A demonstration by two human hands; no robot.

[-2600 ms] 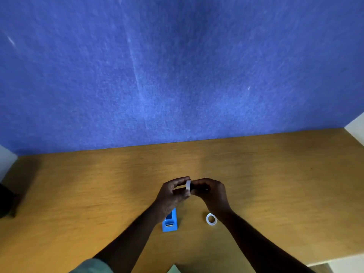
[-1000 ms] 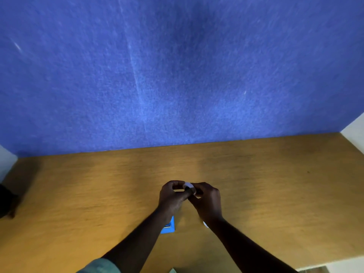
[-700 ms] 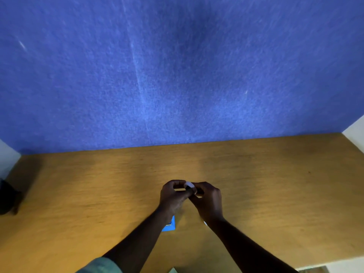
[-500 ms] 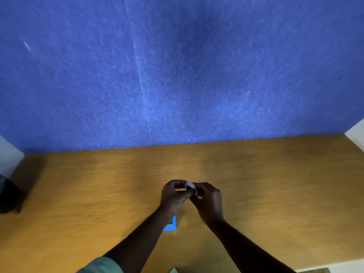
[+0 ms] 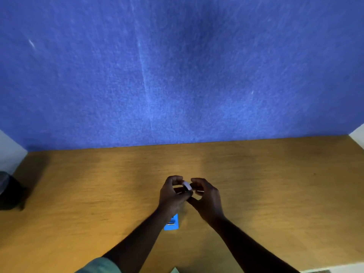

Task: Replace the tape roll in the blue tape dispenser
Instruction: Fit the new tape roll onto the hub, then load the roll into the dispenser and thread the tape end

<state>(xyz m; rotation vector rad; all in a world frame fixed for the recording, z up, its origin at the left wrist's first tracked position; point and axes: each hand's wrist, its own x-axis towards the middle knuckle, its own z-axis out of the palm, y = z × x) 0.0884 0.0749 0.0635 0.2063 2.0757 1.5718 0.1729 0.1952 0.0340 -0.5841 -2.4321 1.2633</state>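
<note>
A small white tape roll [image 5: 187,186] is held edge-on above the wooden table, pinched in the fingers of my left hand [image 5: 172,196]. My right hand [image 5: 206,198] is just to its right, fingers curled and slightly apart, close to the roll; whether it touches the roll I cannot tell. The blue tape dispenser [image 5: 173,223] lies on the table below my left wrist, which partly hides it. The second white ring seen earlier is hidden behind my right hand.
A wooden table [image 5: 275,184] runs to a blue felt wall [image 5: 177,75] at the back. A dark object [image 5: 8,192] sits at the table's far left edge. A greenish scrap [image 5: 175,270] shows at the bottom edge.
My right hand's fingers have drawn slightly away from the roll and spread. The roll has tilted in my left hand. The white ring on the table went out of sight behind my right wrist.
</note>
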